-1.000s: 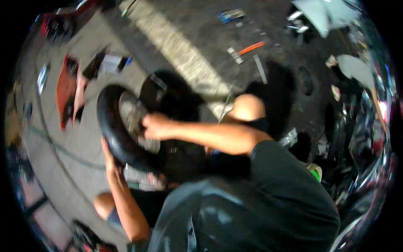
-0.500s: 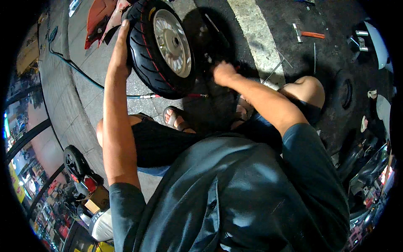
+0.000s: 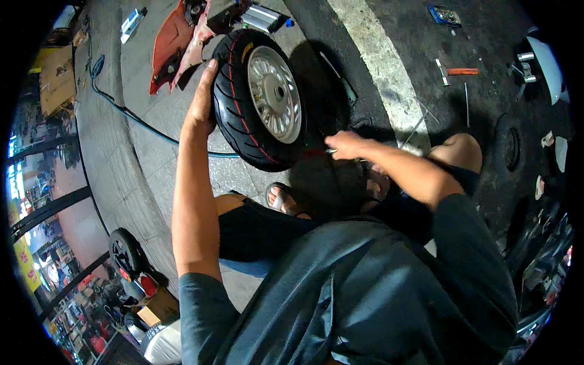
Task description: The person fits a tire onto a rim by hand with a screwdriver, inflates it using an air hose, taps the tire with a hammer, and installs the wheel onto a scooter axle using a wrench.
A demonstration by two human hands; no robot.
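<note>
A small scooter wheel, black tyre (image 3: 234, 109) with red stripes on a silver rim (image 3: 275, 94), stands upright on the pavement. My left hand (image 3: 202, 103) lies flat on the tyre's outer tread at its left, fingers pointing up. At the tyre's lower right edge my right hand (image 3: 345, 145) is closed on a thin metal tool (image 3: 331, 151), whose tip touches the tyre. My sandalled foot (image 3: 283, 199) rests just below the wheel.
Red scooter body panels (image 3: 173, 42) lie behind the wheel, with a dark hose (image 3: 131, 115) along the kerb. An orange-handled tool (image 3: 462, 72) and small parts lie on the asphalt at the right. Another small wheel (image 3: 126, 252) stands lower left. A white painted stripe (image 3: 377, 61) crosses the road.
The view has tilted and the wheel now sits lower and nearer the middle. My right hand stays at the tyre's lower edge; my left hand keeps its place on the tread.
</note>
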